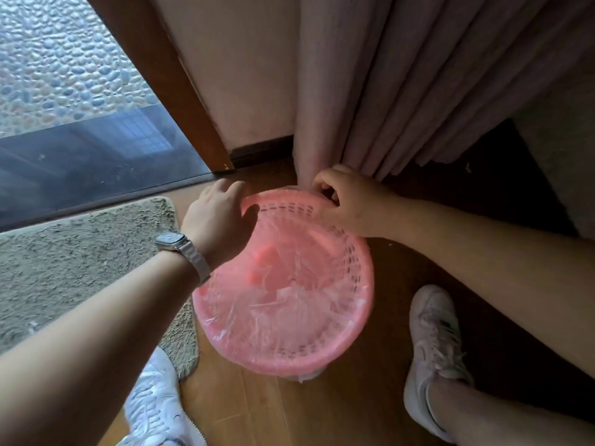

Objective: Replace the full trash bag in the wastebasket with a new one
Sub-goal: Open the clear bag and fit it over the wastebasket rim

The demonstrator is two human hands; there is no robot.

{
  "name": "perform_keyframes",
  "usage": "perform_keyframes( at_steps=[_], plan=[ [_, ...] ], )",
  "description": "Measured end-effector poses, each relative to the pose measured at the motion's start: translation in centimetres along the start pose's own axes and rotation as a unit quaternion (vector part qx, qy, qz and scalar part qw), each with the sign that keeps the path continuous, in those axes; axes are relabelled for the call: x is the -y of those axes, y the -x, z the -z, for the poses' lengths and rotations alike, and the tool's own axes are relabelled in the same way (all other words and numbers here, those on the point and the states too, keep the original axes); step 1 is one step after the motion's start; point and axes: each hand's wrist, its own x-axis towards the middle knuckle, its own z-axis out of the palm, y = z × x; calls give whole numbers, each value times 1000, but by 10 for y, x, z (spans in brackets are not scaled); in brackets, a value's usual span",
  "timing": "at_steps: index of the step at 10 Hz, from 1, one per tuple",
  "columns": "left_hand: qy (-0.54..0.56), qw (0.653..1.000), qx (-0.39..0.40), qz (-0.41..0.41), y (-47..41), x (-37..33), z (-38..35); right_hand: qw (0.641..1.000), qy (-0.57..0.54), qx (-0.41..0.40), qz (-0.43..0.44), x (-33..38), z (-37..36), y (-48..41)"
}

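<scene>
Left hand [222, 210]: curled over the wastebasket [365, 284] rim, thumb inside.
Right hand [349, 202]: pinches the clear trash bag [289, 304] edge, just right of it.
Wastebasket: below both hands, bag lining it.

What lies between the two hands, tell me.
Head view: the far rim of the wastebasket, clear bag stretched over it, spans left hand to right hand.

You are in a home, at a room's corner: a wood-plank floor [322, 413], a long pink curtain [418, 91] falling to it far right, a shaggy mat [80, 252] at left before a wooden door frame [167, 85], pebbled ground [48, 59] beyond, and a small pink wastebasket [360, 262] near your feet
</scene>
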Motion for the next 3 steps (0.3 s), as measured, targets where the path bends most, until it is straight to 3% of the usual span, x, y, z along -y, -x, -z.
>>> perform_keyframes(
  at_steps=[3],
  plan=[
    [-18, 989, -36, -141, -10, -16, 42, 993, 80, -52, 69, 14, 39, 12]
  ],
)
